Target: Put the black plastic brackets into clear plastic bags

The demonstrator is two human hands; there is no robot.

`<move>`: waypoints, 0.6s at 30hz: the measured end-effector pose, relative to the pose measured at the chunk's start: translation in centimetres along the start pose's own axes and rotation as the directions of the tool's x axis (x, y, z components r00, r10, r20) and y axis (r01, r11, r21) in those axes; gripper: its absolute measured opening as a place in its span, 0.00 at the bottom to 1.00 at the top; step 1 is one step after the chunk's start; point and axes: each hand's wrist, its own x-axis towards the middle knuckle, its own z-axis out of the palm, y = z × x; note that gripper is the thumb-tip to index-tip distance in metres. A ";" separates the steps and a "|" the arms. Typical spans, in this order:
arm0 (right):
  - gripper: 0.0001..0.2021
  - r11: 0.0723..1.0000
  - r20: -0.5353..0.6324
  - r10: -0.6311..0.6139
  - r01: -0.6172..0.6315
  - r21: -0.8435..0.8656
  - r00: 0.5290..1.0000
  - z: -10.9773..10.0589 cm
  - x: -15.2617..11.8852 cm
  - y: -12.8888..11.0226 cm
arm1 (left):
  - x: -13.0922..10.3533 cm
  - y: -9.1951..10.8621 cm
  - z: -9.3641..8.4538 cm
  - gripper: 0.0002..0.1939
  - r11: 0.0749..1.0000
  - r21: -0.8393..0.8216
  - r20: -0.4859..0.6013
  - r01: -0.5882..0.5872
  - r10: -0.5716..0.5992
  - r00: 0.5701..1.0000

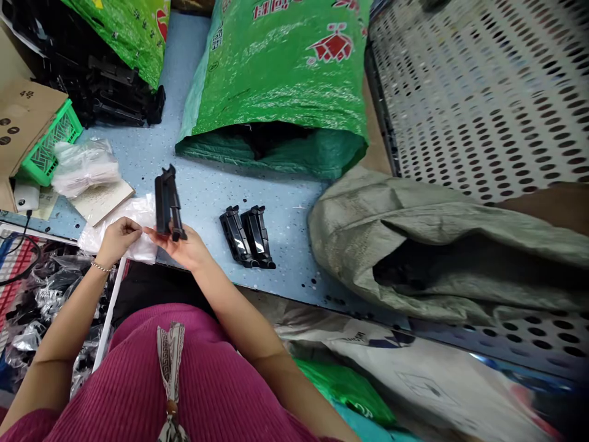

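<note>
A black plastic part (168,204) stands roughly upright in my right hand (181,245), its lower end against the palm and fingers. My left hand (118,238) is closed in a pinch just left of it, above clear plastic bags (146,212); whatever the fingertips hold is too small to make out. The two hands' fingertips nearly meet. To the right, two similar black parts (235,236) (259,236) lie side by side on the speckled blue table (294,227).
Green sack (280,80) with an open mouth lies behind; a grey sack (359,227) sits at right. Black parts (119,98) are heaped back left. Nearer are a green basket (50,144), bundled bags (85,166) and a bin of bagged parts (46,301).
</note>
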 end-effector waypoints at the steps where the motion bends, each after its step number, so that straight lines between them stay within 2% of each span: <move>1: 0.16 1.000 -0.027 0.008 -0.007 0.026 1.000 0.7 1.0 0.6 | -0.4 0.3 -0.1 0.07 0.995 0.074 -0.023 -0.066 0.067 0.997; 2: 0.15 1.000 -0.068 0.009 -0.008 0.022 0.998 1.2 1.8 1.1 | -0.8 0.5 -0.4 0.07 0.972 0.188 -0.030 -0.140 0.149 0.988; 4: 0.14 1.000 -0.149 -0.021 0.019 -0.016 0.989 1.4 2.1 1.8 | -1.3 0.8 -1.3 0.13 0.859 0.447 0.027 -0.249 0.265 0.964; 6: 0.13 1.000 -0.136 -0.028 0.027 -0.008 0.990 0.8 1.2 1.9 | -1.2 0.9 -2.4 0.17 0.754 0.598 0.091 -0.271 0.272 0.958; 7: 0.13 1.000 -0.090 0.007 -0.005 0.022 0.996 0.2 0.3 1.8 | -1.0 0.9 -2.8 0.19 0.742 0.615 0.099 -0.268 0.264 0.959; 9: 0.13 0.983 0.061 0.159 -0.164 0.088 0.985 -1.0 -1.5 1.7 | -0.3 0.7 -3.5 0.23 0.785 0.558 0.080 -0.269 0.272 0.959; 10: 0.14 0.956 0.154 0.257 -0.274 0.103 0.954 -1.5 -2.3 1.7 | -0.1 0.7 -3.6 0.24 0.820 0.502 0.064 -0.275 0.282 0.957; 12: 0.15 0.880 0.309 0.418 -0.465 0.094 0.854 -2.4 -3.5 2.0 | -0.2 0.7 -3.7 0.26 0.867 0.401 0.044 -0.296 0.305 0.951; 13: 0.16 0.848 0.359 0.461 -0.522 0.090 0.811 -2.6 -3.7 2.3 | -0.6 0.8 -3.5 0.26 0.874 0.375 0.045 -0.310 0.317 0.947; 14: 0.17 0.829 0.386 0.479 -0.551 0.095 0.788 -2.7 -3.7 2.6 | -1.2 0.9 -3.2 0.27 0.872 0.361 0.055 -0.331 0.334 0.941; 15: 0.18 0.826 0.391 0.476 -0.553 0.108 0.788 -2.6 -3.5 2.9 | -2.1 1.1 -2.8 0.28 0.863 0.351 0.076 -0.363 0.360 0.930; 16: 0.19 0.844 0.369 0.451 -0.523 0.121 0.813 -2.5 -3.3 3.3 | -3.1 1.3 -2.2 0.29 0.849 0.335 0.112 -0.409 0.395 0.912; 18: 0.18 0.918 0.254 0.350 -0.384 0.097 0.902 -1.9 -2.6 3.9 | -5.1 1.6 -0.7 0.32 0.814 0.277 0.217 -0.511 0.465 0.858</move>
